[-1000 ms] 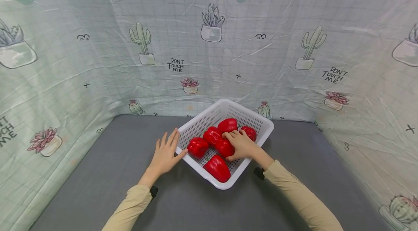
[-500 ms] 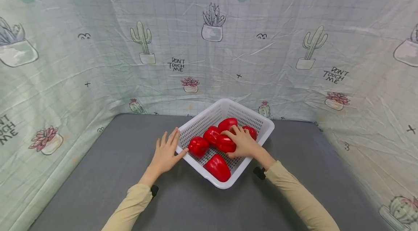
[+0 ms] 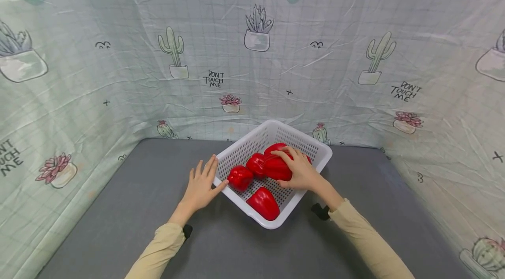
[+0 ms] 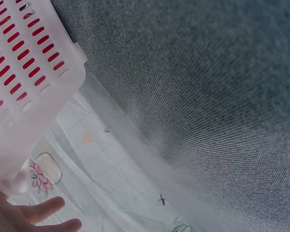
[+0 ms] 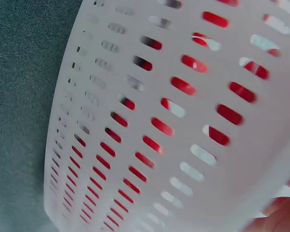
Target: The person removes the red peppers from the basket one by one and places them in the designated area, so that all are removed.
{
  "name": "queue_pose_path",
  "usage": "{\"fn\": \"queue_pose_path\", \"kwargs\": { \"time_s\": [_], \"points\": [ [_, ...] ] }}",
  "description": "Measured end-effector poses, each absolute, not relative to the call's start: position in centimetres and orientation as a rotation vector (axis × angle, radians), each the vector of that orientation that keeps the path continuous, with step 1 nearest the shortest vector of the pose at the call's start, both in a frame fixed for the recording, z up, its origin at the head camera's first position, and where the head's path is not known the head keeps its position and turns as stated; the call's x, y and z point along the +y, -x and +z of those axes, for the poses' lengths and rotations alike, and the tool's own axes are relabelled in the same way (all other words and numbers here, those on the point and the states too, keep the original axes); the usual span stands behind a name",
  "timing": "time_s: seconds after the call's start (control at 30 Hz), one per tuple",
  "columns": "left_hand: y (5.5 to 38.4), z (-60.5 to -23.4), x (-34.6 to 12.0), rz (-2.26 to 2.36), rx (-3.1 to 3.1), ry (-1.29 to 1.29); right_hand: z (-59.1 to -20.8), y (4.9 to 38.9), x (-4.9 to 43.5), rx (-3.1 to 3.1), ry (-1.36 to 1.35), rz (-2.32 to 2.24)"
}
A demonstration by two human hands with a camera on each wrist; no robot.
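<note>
Inside the white basket (image 3: 270, 225), the right hand (image 3: 303, 174) has its fingers curled round a red pepper (image 3: 278, 168), forefinger arched along the far side, thumb on the near side. That pepper lies on its side, its long axis running roughly sideways, one end poking out leftward past the fingers and the other tucked under the palm; I can't make out where its stem points, nor whether it is clear of the basket floor. Just left of the fingertips sits a second pepper (image 3: 255, 164), and farther left a third pepper (image 3: 240, 178). Nearer than the thumb, the front pepper (image 3: 263, 203) slants from far left to near right, its stem end away from the person. Beyond the fingers is the rear pepper (image 3: 273, 149), partly covered by the hand and the held one, and only a sliver of the last pepper (image 3: 309, 159) peeps out behind the knuckles. The left hand (image 3: 201, 185) has its fingers spread wide, thumb on the rim at the left corner of the basket, which sits cornerwise on the grey tabletop (image 3: 118, 217). From the right wrist, the slotted wall blocks most of the peppers, leaving red glimpses, and the fingers are blurred and cut off
</note>
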State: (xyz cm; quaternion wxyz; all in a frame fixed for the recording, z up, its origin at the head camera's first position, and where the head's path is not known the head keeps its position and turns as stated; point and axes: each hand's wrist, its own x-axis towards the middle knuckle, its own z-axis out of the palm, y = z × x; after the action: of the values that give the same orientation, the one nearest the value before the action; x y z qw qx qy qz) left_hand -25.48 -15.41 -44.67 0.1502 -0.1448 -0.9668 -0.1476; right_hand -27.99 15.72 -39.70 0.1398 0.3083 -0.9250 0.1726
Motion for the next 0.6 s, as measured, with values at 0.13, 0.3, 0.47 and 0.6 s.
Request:
{"fn": "queue_pose_path", "kwargs": {
  "time_s": [0.13, 0.3, 0.47, 0.6],
  "points": [
    [25.4, -44.7, -15.4, -0.433, -2.786, 0.410, -39.4, 27.4, 16.3, -2.623, -0.885, 0.508],
    [25.5, -44.7, -15.4, -0.432, -2.787, 0.409, -39.2, 26.7, 16.9, -2.561, -0.858, 0.509],
    [25.5, -44.6, -15.4, -0.431, -2.784, 0.414, -39.0, 26.1, 17.6, -2.515, -0.818, 0.503],
    [25.5, -44.7, -15.5, -0.439, -2.782, 0.414, -38.7, 25.7, 18.3, -2.512, -0.774, 0.511]
  ]
}}
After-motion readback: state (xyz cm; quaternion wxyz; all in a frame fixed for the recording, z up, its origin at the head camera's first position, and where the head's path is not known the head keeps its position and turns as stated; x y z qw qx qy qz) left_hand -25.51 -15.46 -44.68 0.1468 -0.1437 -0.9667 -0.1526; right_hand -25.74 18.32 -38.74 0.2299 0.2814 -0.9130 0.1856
